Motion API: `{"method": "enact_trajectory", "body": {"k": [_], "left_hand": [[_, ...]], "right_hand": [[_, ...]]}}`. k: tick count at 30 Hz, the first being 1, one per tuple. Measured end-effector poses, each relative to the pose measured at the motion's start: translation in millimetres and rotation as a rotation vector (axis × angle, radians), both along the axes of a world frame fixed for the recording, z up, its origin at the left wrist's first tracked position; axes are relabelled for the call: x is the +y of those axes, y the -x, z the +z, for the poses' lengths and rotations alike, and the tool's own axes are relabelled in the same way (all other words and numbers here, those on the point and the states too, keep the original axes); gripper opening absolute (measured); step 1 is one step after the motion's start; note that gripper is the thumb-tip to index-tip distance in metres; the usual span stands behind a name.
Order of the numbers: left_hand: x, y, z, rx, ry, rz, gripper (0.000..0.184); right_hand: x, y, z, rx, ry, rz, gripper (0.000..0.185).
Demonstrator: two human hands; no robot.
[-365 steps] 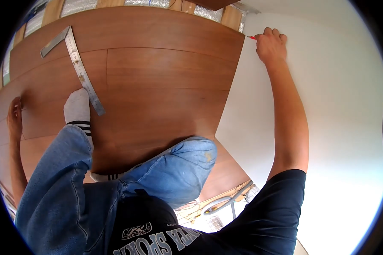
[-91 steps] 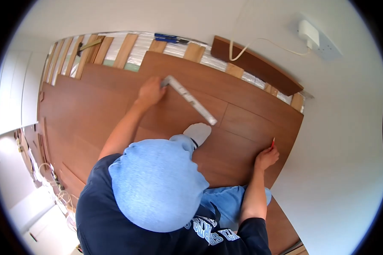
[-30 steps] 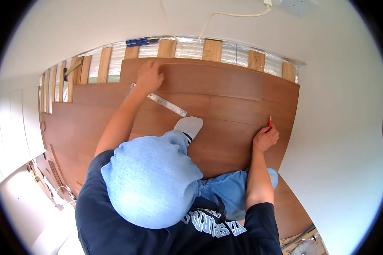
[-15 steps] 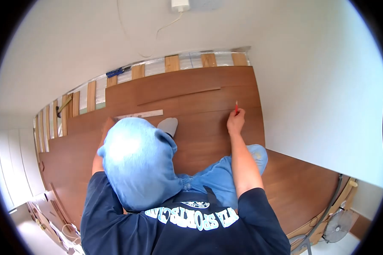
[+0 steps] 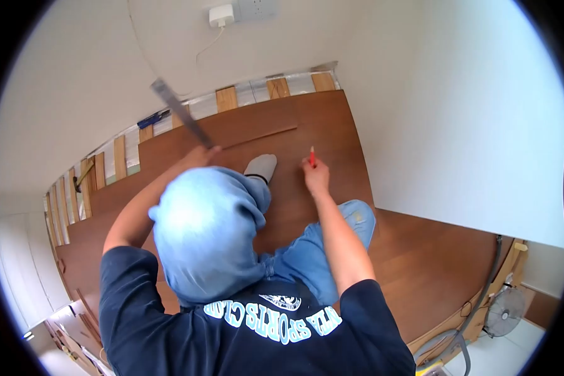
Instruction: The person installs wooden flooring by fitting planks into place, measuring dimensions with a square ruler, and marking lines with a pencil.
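My left hand (image 5: 202,155) is closed around one end of a long metal ruler (image 5: 180,111), which is raised at a slant and blurred by motion. Over the floor to the right, my right hand (image 5: 318,177) pinches a red pencil (image 5: 313,158) with its tip pointing away from me. Both hands are above brown wood floorboards (image 5: 332,131). A board (image 5: 250,120) with a visible raised edge lies just beyond my left hand. My sock-covered foot (image 5: 261,167) rests on the boards between the hands.
Wooden battens (image 5: 226,98) over silvery sheeting show along the far wall. A blue tool (image 5: 151,119) and a hammer (image 5: 81,178) lie on them. A white wall panel (image 5: 457,125) borders the right. A plugged-in charger (image 5: 221,15) is on the wall; a fan (image 5: 505,312) stands at lower right.
My left hand has come out from behind my knee and lifted the ruler off the boards. The pencil in my right hand appears further left as the view shifts.
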State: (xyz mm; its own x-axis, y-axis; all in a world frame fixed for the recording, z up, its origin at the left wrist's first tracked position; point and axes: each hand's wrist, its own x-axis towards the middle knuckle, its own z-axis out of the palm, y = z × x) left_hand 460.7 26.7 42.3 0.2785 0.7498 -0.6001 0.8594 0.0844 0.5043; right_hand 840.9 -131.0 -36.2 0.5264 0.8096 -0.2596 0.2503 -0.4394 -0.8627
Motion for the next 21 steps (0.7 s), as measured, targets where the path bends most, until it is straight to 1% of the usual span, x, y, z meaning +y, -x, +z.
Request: {"method": "enact_trajectory", "body": {"k": [1,2,3,4,5,6,7,9,10,11,12,13,15,16,17,18,20,21], "left_hand": [[-3.2,-46.8,29.6,-0.171,-0.020,-0.135,0.075],[5.2,-81.4,16.9,-0.100,0.117,-0.155,0.065],[6.1,-120.7,19.5,-0.109,0.213,-0.228,0.063],[6.3,-150.2,-25.3,-0.289,0.144,-0.335,0.059],[4.9,-179.7,-70.7,-0.472,0.076,-0.434,0.059],[2.7,-214.6,-52.0,-0.477,0.285,-0.457,0.056],[-1.8,-247.4,-26.9,-0.480,0.497,-0.479,0.055],[-16.9,-291.2,-25.0,-0.698,0.518,-0.595,0.060],[-24.5,-305.3,-21.1,-0.712,0.541,-0.585,0.060],[-31.4,-315.1,-14.8,-0.663,0.514,-0.635,0.064],[-33.5,-320.0,-14.4,-0.611,0.485,-0.686,0.068],[-30.7,-324.8,-27.6,-0.620,0.501,-0.679,0.068],[-12.7,-337.8,-57.5,-0.769,0.061,-0.912,0.074],[15.6,-347.9,-69.6,-0.717,0.150,-0.911,0.074],[49.4,-334.5,-35.0,-0.586,-0.009,-0.878,0.075],[91.6,-335.6,-20.8,-0.508,-0.103,-0.888,0.072],[152.0,-347.0,-65.1,-0.223,-0.476,-0.728,0.069],[179.7,-351.9,-83.3,-0.175,-0.706,-0.636,0.067]], "right_hand": [[8.4,7.1,-7.6,0.066,-0.036,0.061,0.030],[8.0,18.3,-2.1,0.253,-0.008,0.016,0.028],[4.1,30.8,9.3,0.438,0.022,-0.032,0.026],[-0.7,43.4,20.5,0.588,0.030,-0.119,0.024],[-6.0,51.9,39.8,0.687,0.048,-0.181,0.029],[-15.2,52.1,32.1,0.767,0.087,-0.190,0.029],[-21.7,53.9,45.4,0.888,0.026,-0.269,0.024],[-35.3,43.6,53.5,0.994,-0.175,-0.413,0.013],[-35.5,32.8,56.1,0.987,-0.220,-0.478,0.010],[-37.3,20.9,57.6,0.981,-0.266,-0.548,0.007],[-40.0,10.4,54.3,0.918,-0.284,-0.540,0.008],[-39.0,4.8,59.6,0.863,-0.252,-0.505,0.008],[-48.0,-11.7,45.8,0.864,-0.278,-0.514,0.011],[-45.4,-19.8,45.0,0.862,-0.266,-0.515,0.011],[-44.2,-26.7,45.5,0.851,-0.269,-0.553,0.013],[-41.1,-32.4,45.1,0.839,-0.275,-0.592,0.015],[-31.0,-40.7,40.4,0.834,-0.278,-0.622,0.015],[-24.3,-42.7,37.9,0.828,-0.287,-0.644,0.015]]}}
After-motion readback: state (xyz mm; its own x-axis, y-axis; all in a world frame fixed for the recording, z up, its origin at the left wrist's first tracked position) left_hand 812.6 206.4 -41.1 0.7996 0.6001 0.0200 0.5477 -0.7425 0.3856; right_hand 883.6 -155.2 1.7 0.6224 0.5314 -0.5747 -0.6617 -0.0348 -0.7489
